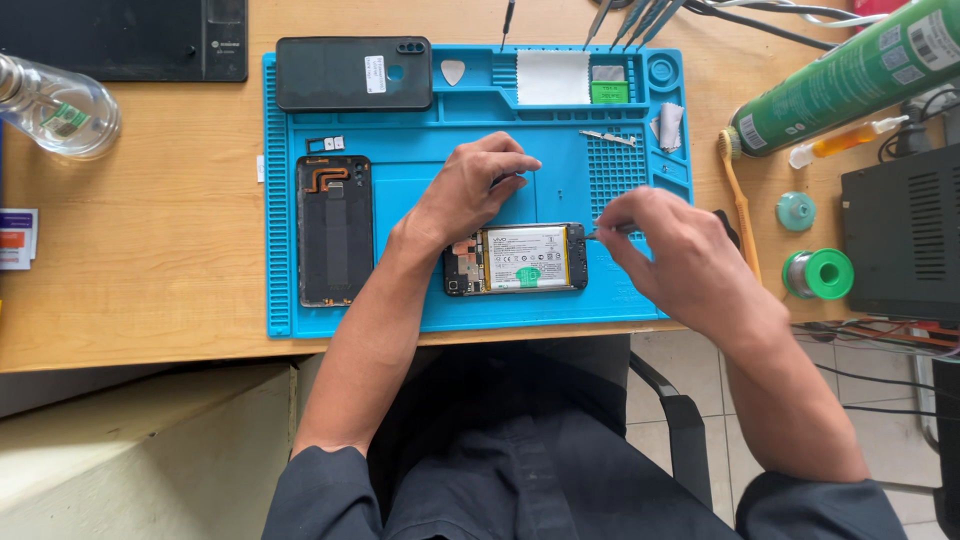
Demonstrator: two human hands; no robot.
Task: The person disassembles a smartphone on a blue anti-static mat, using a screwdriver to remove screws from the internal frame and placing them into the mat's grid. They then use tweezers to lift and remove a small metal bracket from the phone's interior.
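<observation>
An opened phone lies flat on a blue silicone work mat, its white-labelled battery facing up. My left hand rests over the phone's upper left end, fingers curled and touching the mat just above it. At the phone's right end, my right hand pinches a thin metal tool whose tip meets the top right corner. A removed black back cover with an orange flex cable lies on the mat to the left.
A second dark phone lies at the mat's top left. A green spray can, toothbrush, solder spool and black box sit at right. A clear bottle stands far left. Tools and small parts fill the mat's top trays.
</observation>
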